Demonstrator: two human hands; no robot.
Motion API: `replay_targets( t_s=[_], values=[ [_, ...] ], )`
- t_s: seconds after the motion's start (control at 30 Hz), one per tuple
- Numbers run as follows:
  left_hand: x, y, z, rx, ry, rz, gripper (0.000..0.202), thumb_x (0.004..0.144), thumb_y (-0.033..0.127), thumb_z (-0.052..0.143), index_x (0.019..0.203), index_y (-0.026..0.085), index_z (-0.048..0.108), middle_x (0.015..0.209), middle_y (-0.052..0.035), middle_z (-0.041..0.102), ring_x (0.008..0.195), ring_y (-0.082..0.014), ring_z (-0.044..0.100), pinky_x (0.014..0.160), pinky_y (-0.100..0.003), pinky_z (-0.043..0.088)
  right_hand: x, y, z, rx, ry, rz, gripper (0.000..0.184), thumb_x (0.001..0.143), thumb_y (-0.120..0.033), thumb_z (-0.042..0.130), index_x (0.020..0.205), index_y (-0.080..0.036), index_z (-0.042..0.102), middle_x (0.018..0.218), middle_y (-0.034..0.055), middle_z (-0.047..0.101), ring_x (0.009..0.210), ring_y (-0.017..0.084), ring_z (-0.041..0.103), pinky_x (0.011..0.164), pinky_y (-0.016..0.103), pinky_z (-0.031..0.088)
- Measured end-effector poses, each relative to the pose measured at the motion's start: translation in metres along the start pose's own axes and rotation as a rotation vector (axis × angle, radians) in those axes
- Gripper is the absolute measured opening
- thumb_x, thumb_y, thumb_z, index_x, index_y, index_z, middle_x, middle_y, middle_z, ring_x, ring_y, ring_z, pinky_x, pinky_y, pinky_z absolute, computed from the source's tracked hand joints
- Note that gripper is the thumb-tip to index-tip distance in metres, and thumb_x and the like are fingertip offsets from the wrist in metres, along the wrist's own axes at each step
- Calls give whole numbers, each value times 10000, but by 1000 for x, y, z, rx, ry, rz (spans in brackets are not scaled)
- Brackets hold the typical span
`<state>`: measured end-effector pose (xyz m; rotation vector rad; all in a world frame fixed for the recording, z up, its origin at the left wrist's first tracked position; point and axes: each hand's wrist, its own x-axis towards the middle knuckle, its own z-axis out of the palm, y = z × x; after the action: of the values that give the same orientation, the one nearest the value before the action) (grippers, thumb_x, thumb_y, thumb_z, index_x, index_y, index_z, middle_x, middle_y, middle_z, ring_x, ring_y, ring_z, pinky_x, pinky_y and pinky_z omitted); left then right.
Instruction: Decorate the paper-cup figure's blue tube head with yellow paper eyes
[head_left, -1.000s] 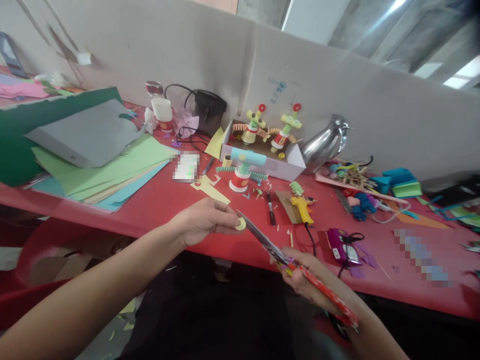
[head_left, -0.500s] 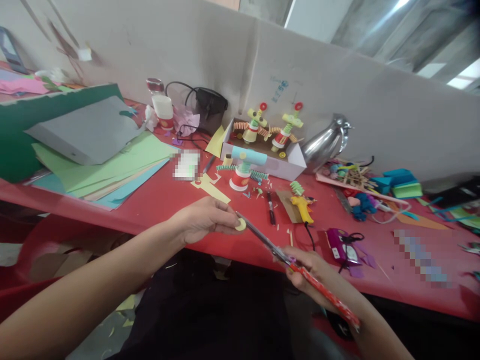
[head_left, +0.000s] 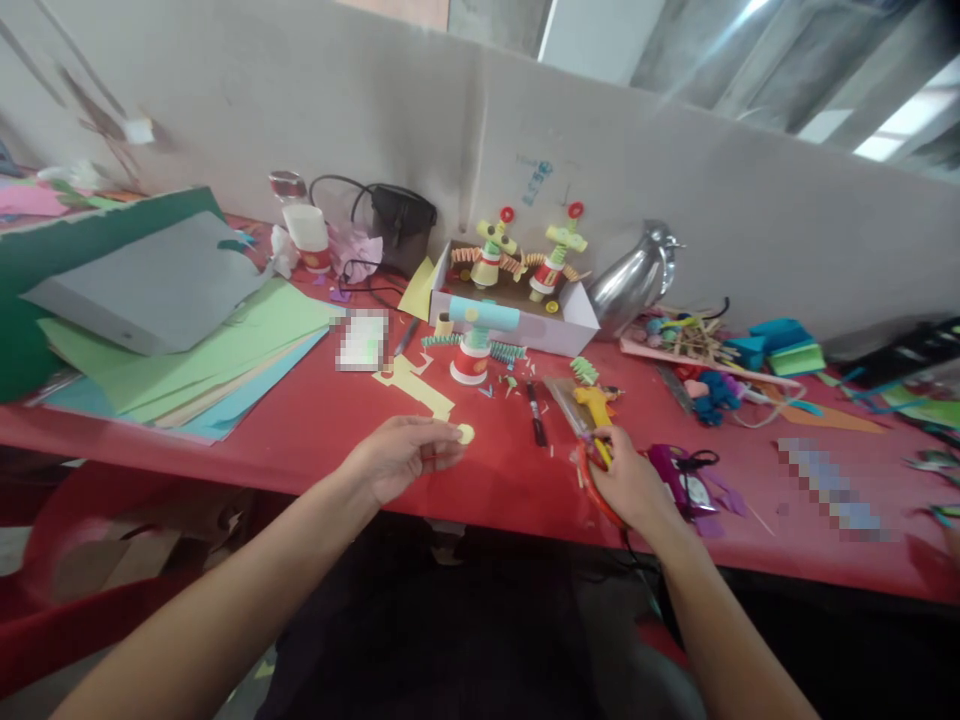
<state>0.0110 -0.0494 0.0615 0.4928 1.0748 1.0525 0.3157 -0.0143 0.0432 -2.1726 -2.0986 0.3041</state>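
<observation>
Between the thumb and fingers of my left hand (head_left: 401, 455) is a small pale-yellow paper disc (head_left: 466, 434), held above the table's front part. My right hand (head_left: 626, 478) is closed round the red-handled scissors (head_left: 592, 485), whose blades point away from me beside the yellow glue gun (head_left: 595, 403). A black marker (head_left: 535, 413) lies between my two hands. Farther back stands a paper-cup figure (head_left: 471, 358) with green folded arms and a light-blue rolled top. Yellow paper scraps (head_left: 420, 388) lie just beyond my left hand.
Two similar figures stand in a white box (head_left: 517, 318) by the wall. A metal jug (head_left: 631, 278) is to its right. Stacked coloured paper (head_left: 187, 360) covers the left side. A purple box (head_left: 679, 480) and craft bits (head_left: 712, 395) lie to the right.
My right hand has carried the scissors away from the paper disc, forward and right to the table near the glue gun. The left hand keeps the disc, slightly farther left in view.
</observation>
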Motion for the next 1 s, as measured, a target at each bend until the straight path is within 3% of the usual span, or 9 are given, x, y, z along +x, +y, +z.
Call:
replay_targets(
  t_s=[0.2, 0.3, 0.33, 0.4, 0.47, 0.57, 0.8, 1.0],
  values=[
    [11, -11, -3, 35, 35, 98, 288, 549, 258, 915, 731, 92, 764, 772, -84, 746, 761, -169, 709, 830, -292, 573, 6, -6, 1, -206, -4, -62, 302, 954, -330, 519, 1193, -167, 608, 956, 169, 717, 876, 328, 701, 672, 343, 440],
    [14, -18, 1, 85, 59, 173, 316, 556, 315, 914, 750, 115, 766, 777, -74, 751, 771, -165, 708, 835, -290, 555, -6, -22, -3, -266, 125, -121, 260, 945, -322, 531, 1077, -168, 693, 1086, 212, 676, 1014, 389, 647, 682, 386, 464],
    [15, -20, 3, 97, 67, 192, 323, 557, 327, 913, 756, 120, 766, 770, -68, 749, 765, -160, 704, 829, -286, 549, -9, -32, -4, -202, 172, -172, 247, 943, -312, 534, 1053, -173, 706, 1101, 198, 675, 1041, 377, 636, 700, 388, 477],
    [16, -25, 9, 96, 66, 212, 330, 558, 340, 910, 763, 125, 765, 762, -60, 746, 760, -153, 697, 825, -283, 542, -12, -55, -2, 157, 177, -310, 238, 946, -298, 529, 1079, -198, 700, 1100, 131, 701, 988, 281, 661, 757, 361, 504],
    [17, -28, 14, 62, 46, 213, 326, 557, 335, 908, 760, 126, 763, 776, -60, 748, 770, -154, 695, 838, -289, 540, -11, -79, 5, 605, 31, -420, 210, 922, -318, 563, 1038, -211, 701, 1050, 77, 732, 899, 207, 686, 766, 312, 527],
    [18, -29, 16, 29, 28, 217, 306, 568, 319, 901, 760, 126, 762, 795, -61, 752, 780, -152, 691, 852, -292, 536, -4, -107, 19, 964, -90, -402, 152, 867, -298, 599, 910, -202, 709, 901, 46, 758, 820, 187, 697, 752, 301, 534],
    [23, -26, 6, 90, 73, 265, 270, 625, 325, 863, 780, 123, 771, 781, -60, 746, 751, -147, 680, 813, -270, 527, 13, -119, 32, 1192, -260, -297, 101, 768, -281, 684, 795, -193, 728, 751, 14, 727, 710, 166, 661, 705, 302, 506],
    [34, -23, -2, -47, 24, 247, 229, 619, 277, 874, 764, 134, 769, 791, -59, 752, 793, -162, 703, 850, -272, 540, 29, -129, 31, 1356, -428, -190, 143, 704, -314, 715, 762, -183, 730, 681, 9, 717, 635, 139, 651, 652, 280, 500]
  ],
)
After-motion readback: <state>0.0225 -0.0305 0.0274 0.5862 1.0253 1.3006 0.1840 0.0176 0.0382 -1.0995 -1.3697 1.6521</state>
